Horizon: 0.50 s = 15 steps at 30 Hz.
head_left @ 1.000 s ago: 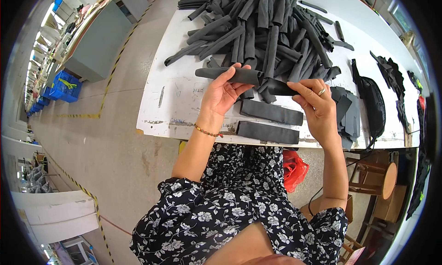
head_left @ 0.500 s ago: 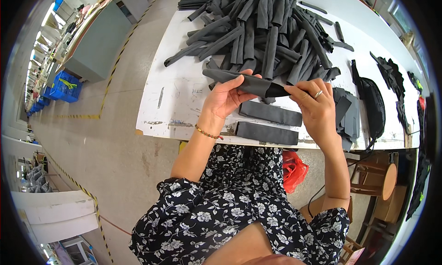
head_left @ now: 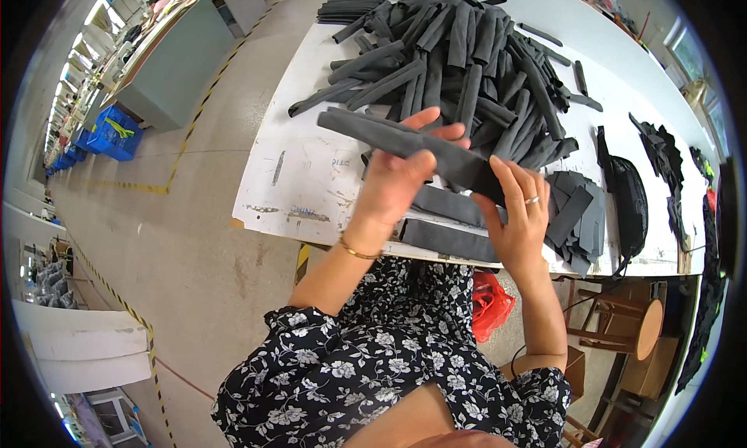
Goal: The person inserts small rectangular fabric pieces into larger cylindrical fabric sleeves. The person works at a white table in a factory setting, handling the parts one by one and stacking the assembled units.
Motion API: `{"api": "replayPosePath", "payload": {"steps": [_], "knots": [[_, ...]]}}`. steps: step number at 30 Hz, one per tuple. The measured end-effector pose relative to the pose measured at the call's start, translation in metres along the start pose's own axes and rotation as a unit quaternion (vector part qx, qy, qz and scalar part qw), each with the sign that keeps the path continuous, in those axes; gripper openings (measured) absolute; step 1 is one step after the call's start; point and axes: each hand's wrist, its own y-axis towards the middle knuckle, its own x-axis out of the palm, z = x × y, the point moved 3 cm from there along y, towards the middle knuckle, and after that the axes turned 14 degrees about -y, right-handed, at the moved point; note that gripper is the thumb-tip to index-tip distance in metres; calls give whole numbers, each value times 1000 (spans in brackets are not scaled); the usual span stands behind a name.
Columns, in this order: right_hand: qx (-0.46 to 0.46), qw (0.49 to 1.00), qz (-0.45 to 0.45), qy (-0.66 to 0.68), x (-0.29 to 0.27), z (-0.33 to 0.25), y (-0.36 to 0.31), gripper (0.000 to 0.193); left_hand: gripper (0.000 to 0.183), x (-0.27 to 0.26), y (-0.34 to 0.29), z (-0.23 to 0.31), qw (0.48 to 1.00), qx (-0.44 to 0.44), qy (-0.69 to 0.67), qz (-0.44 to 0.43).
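A long dark grey fabric sleeve (head_left: 366, 133) is stretched between my two hands above the table's near side, its left end higher than its right. My left hand (head_left: 387, 189) grips its middle, thumb on the near face and fingers spread behind it. At the right end, my right hand (head_left: 517, 218) has the fabric between thumb and fingers. Beneath them lie two flattened grey fabric pieces, the farther piece (head_left: 455, 206) and the nearer piece (head_left: 451, 239), both partly covered by my hands. Beyond is a big heap of similar grey sleeves (head_left: 471, 98).
The white table (head_left: 261, 191) has a neat grey stack (head_left: 350, 8) at its far left. Small grey flat pieces (head_left: 576, 214) and a black pouch-like item (head_left: 629, 191) lie to the right. Below stand a wooden stool (head_left: 650, 331) and a red plastic bag (head_left: 490, 308).
The sleeve's right end has dropped and its left end has swung up and left. My right hand has moved lower, and the sleeve's open mouth no longer shows.
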Motion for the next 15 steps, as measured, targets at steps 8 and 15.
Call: {"api": "replayPosePath", "payload": {"steps": [8,15], "knots": [[35,996,-60,54,17,1,-42,50,28,11,2,-38,997,32,-18,-72],[68,991,-81,80,18,-13,-24,44,27,4,-5,-50,999,23,-39,8]]}}
